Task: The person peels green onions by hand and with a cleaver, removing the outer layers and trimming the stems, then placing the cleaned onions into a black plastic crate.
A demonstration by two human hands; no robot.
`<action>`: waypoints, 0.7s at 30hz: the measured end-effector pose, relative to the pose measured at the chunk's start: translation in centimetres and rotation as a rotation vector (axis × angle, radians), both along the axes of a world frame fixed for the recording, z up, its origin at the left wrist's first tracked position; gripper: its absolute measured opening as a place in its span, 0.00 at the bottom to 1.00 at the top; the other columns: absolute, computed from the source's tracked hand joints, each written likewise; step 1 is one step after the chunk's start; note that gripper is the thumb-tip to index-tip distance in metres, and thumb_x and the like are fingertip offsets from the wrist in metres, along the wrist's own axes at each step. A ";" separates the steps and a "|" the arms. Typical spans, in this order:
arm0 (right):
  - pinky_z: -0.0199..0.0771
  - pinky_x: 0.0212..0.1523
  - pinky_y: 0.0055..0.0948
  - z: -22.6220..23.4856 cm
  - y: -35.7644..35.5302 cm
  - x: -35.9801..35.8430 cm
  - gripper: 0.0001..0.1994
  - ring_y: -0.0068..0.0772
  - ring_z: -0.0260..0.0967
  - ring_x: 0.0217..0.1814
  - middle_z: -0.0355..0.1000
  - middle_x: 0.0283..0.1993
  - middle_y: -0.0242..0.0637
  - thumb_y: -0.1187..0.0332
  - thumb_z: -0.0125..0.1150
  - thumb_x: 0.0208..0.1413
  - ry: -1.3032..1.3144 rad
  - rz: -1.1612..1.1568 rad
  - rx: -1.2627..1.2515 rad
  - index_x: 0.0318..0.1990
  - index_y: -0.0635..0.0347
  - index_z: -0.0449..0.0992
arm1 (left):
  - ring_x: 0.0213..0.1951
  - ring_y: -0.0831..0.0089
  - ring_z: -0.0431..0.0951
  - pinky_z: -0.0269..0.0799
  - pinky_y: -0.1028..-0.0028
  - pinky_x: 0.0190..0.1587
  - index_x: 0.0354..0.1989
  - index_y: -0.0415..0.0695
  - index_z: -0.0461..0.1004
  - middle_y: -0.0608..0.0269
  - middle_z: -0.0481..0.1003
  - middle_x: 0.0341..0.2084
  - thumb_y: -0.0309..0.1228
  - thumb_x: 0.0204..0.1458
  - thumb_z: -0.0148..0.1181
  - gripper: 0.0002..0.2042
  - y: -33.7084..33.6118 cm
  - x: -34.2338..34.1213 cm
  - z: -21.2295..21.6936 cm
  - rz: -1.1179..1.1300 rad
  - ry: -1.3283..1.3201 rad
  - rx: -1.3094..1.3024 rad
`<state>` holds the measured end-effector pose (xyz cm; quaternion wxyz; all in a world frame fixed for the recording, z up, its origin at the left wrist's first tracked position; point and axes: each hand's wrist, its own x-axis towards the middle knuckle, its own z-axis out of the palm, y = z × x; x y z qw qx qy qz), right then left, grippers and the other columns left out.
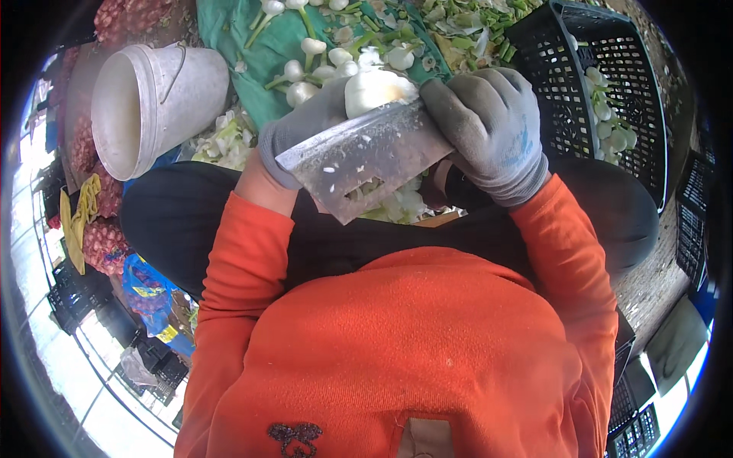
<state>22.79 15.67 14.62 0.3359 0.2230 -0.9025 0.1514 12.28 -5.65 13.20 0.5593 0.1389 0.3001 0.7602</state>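
Observation:
A wide metal cleaver lies across the front of my body, its blade wet and dotted with white scraps. My right hand, in a grey glove, is closed around the handle end. My left hand, gloved too, is partly hidden behind the blade and grips a large white bulb with a brownish cut patch, like fresh garlic or onion. The blade's upper edge is up against the bulb or just below it. Several stemmed white bulbs lie beyond on a green cloth.
A white bucket lies tipped at the left. Black crate at the right holds trimmed bulbs. Peelings cover the far ground and more leaf scraps lie between my legs. Red mesh sacks stand at the far left.

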 end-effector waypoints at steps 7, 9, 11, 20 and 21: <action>0.68 0.34 0.34 -0.2 -0.1 0.1 0.19 0.31 0.68 0.34 0.67 0.33 0.29 0.64 0.60 0.41 0.012 -0.028 0.025 0.45 0.50 0.73 | 0.54 0.72 0.70 0.65 0.73 0.58 0.61 0.40 0.63 0.62 0.71 0.53 0.36 0.61 0.49 0.22 0.0 -0.1 -1.7 0.056 0.277 -0.046; 0.68 0.34 0.34 -0.5 0.4 -0.7 0.19 0.31 0.68 0.32 0.66 0.32 0.28 0.64 0.60 0.40 0.057 -0.021 0.025 0.45 0.50 0.73 | 0.55 0.73 0.70 0.65 0.73 0.58 0.61 0.40 0.63 0.62 0.71 0.53 0.36 0.61 0.49 0.22 -0.2 -0.1 -1.5 0.057 0.251 -0.036; 0.69 0.33 0.35 -1.6 1.4 -1.7 0.16 0.34 0.70 0.32 0.68 0.33 0.30 0.66 0.59 0.42 0.059 -0.084 0.053 0.43 0.50 0.73 | 0.49 0.72 0.71 0.68 0.73 0.54 0.60 0.39 0.63 0.62 0.71 0.47 0.43 0.46 0.63 0.33 -0.1 -0.6 0.0 -0.088 0.459 -0.146; 0.71 0.36 0.43 -2.2 3.0 -2.3 0.09 0.57 0.70 0.37 0.72 0.34 0.50 0.70 0.58 0.54 -0.466 -0.532 -0.523 0.41 0.63 0.71 | 0.27 0.75 0.75 0.68 0.76 0.26 0.43 0.38 0.75 0.63 0.76 0.27 0.51 0.48 0.64 0.26 -0.3 -4.0 -1.2 -0.101 0.592 -0.857; 0.70 0.36 0.42 -2.5 3.2 -2.0 0.11 0.59 0.70 0.37 0.73 0.34 0.51 0.70 0.58 0.54 -0.586 -0.544 -0.602 0.42 0.65 0.71 | 0.27 0.75 0.75 0.68 0.76 0.26 0.43 0.38 0.75 0.63 0.76 0.27 0.51 0.48 0.64 0.26 -0.6 -5.1 -2.7 -0.097 0.606 -0.860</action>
